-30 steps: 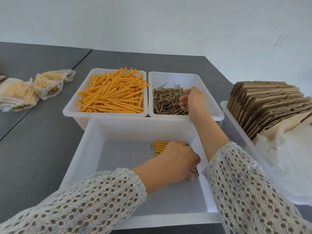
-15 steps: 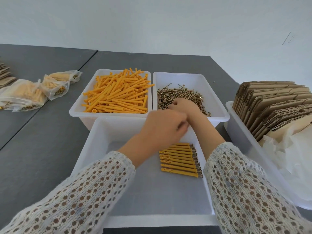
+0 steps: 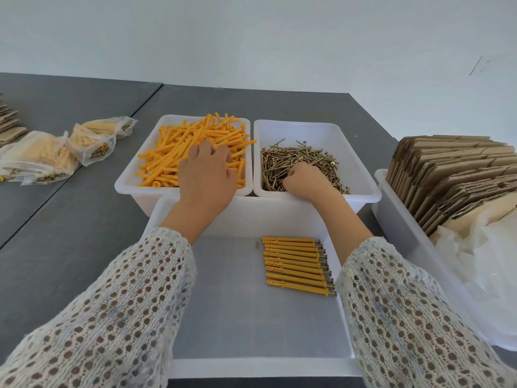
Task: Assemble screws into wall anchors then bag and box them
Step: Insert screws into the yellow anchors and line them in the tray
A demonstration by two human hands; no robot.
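Fetching parts for another pair: the left hand (image 3: pixel 205 175) lies with fingers spread on the orange anchors (image 3: pixel 179 152) behind the near tray (image 3: pixel 251 368), while the right hand (image 3: pixel 303 180), fingers curled, digs into the screws (image 3: pixel 305 156); whether it pinches one I cannot tell. Finished assemblies (image 3: pixel 296 266) lie inside that tray. Next, each hand likely must lift one piece.

Glossy plastic bins (image 3: pixel 317 196) — matt cardboard (image 3: pixel 453 175), metal screws (image 3: pixel 299 161)

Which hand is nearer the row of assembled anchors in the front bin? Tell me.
Right. The right hand is in the screw bin, straight behind the row of assembled anchors; the left hand rests on the loose orange anchors, farther left.
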